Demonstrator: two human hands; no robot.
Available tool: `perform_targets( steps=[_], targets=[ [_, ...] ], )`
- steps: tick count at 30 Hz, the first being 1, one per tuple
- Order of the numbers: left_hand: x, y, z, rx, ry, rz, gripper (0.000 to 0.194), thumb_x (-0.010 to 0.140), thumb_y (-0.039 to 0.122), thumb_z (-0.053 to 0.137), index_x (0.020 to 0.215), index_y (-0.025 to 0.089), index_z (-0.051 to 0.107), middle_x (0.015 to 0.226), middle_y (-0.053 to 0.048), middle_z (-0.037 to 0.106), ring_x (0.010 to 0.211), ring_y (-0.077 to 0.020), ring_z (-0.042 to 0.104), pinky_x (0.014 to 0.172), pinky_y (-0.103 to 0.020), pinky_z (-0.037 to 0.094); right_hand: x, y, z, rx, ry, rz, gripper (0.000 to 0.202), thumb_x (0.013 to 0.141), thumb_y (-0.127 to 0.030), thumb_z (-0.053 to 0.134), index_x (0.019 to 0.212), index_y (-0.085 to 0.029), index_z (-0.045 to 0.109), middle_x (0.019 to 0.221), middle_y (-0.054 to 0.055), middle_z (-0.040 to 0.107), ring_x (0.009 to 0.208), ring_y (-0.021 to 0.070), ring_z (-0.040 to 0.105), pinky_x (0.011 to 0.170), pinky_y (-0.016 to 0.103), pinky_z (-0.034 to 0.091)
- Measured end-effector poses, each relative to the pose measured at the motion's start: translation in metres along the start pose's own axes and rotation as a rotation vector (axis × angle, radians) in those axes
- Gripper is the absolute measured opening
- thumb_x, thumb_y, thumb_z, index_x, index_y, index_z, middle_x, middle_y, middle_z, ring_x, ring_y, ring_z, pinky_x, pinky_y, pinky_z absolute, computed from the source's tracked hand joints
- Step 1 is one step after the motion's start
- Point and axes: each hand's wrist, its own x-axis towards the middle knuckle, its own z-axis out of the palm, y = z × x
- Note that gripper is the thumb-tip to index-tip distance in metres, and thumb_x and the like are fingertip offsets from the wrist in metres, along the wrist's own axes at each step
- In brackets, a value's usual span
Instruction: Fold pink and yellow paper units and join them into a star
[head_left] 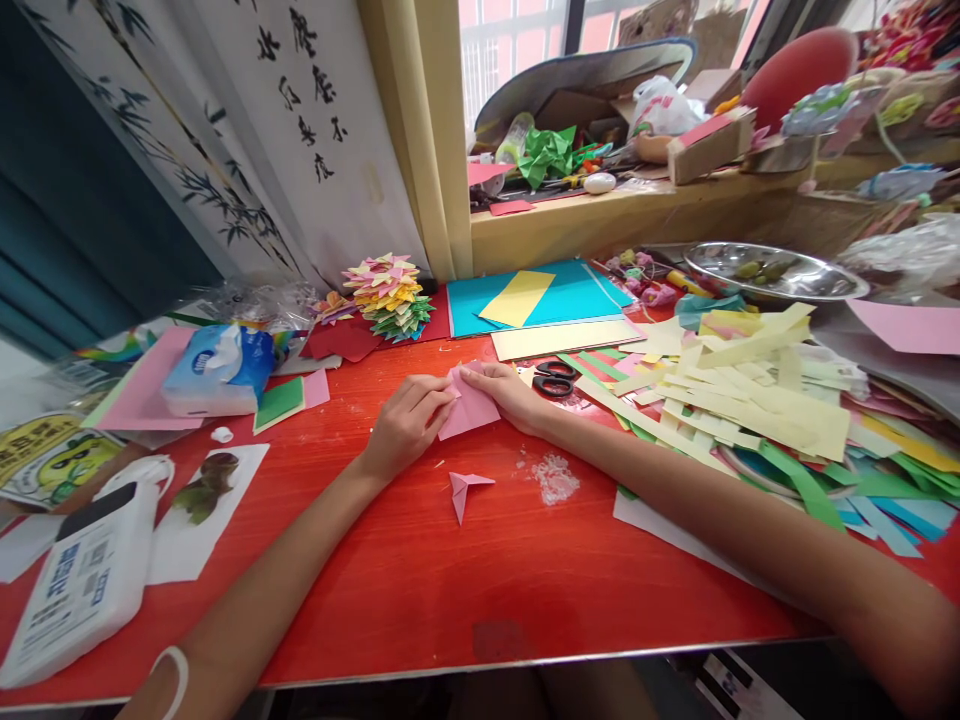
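Note:
A pink sheet of paper (471, 408) is held up over the red table (420, 590) between my two hands. My left hand (409, 415) pinches its upper left edge with closed fingers. On the other side, my right hand (510, 392) grips the top right edge, thumb over the paper. Just below lies a folded pink paper piece (466, 490) with pointed arms. A small pile of clear bits (556, 480) sits right of it. Black-handled scissors (555, 379) rest beyond my right wrist.
Paper strips (750, 390) heap up at the right, partly beneath my right forearm. A layered paper model (388, 295) and blue sheets (540, 297) stand at the back. Tissues (219, 370) and a white box (82, 580) lie left; a metal bowl (776, 272) is back right.

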Motion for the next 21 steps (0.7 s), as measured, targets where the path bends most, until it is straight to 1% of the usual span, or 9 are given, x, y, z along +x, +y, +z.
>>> perform_targets(
  steps=[6, 11, 14, 18, 21],
  targets=[
    [-0.0001, -0.0013, -0.0001, -0.02, -0.016, -0.007, 0.015, 0.077, 0.011, 0.053, 0.091, 0.017, 0.056, 0.098, -0.007, 0.059, 0.093, -0.0165, 0.053, 0.083, -0.032, 0.046, 0.0014, 0.0009, -0.0009, 0.003, 0.015, -0.002, 0.028, 0.068, -0.038, 0.065, 0.074, -0.012, 0.058, 0.068, 0.002, 0.06, 0.059, 0.0091, 0.053, 0.057, 0.022, 0.04],
    [-0.0005, -0.0019, 0.0003, -0.038, -0.02, -0.021, 0.014, 0.078, 0.012, 0.052, 0.09, 0.018, 0.056, 0.097, -0.007, 0.059, 0.093, -0.0164, 0.053, 0.081, -0.032, 0.046, 0.002, 0.0004, -0.0011, -0.023, 0.045, 0.01, 0.02, 0.064, -0.029, 0.068, 0.072, -0.012, 0.06, 0.066, 0.002, 0.061, 0.057, 0.0098, 0.054, 0.055, 0.022, 0.04],
    [-0.0006, -0.0016, 0.0007, -0.04, -0.042, -0.053, 0.012, 0.079, 0.014, 0.051, 0.089, 0.018, 0.056, 0.098, -0.008, 0.058, 0.095, -0.0168, 0.052, 0.082, -0.033, 0.046, 0.0019, -0.0004, -0.0005, -0.05, 0.033, 0.005, 0.017, 0.062, -0.025, 0.067, 0.071, -0.012, 0.06, 0.064, 0.001, 0.062, 0.056, 0.0099, 0.054, 0.055, 0.022, 0.04],
    [-0.0003, -0.0009, 0.0014, -0.081, -0.04, -0.134, 0.011, 0.08, 0.018, 0.049, 0.089, 0.017, 0.056, 0.105, -0.009, 0.05, 0.097, -0.0164, 0.051, 0.084, -0.033, 0.046, 0.0013, -0.0023, 0.0011, -0.069, 0.016, -0.008, 0.02, 0.062, -0.024, 0.066, 0.078, -0.012, 0.062, 0.067, 0.002, 0.063, 0.056, 0.0101, 0.054, 0.056, 0.022, 0.041],
    [0.0001, -0.001, 0.0008, -0.141, -0.044, -0.19, 0.009, 0.081, 0.019, 0.048, 0.084, 0.016, 0.056, 0.101, -0.008, 0.049, 0.095, -0.0151, 0.052, 0.085, -0.031, 0.044, 0.0008, -0.0032, 0.002, -0.089, -0.011, -0.031, 0.026, 0.063, -0.023, 0.064, 0.087, -0.014, 0.062, 0.074, 0.002, 0.064, 0.059, 0.0104, 0.055, 0.058, 0.023, 0.042]
  ],
)
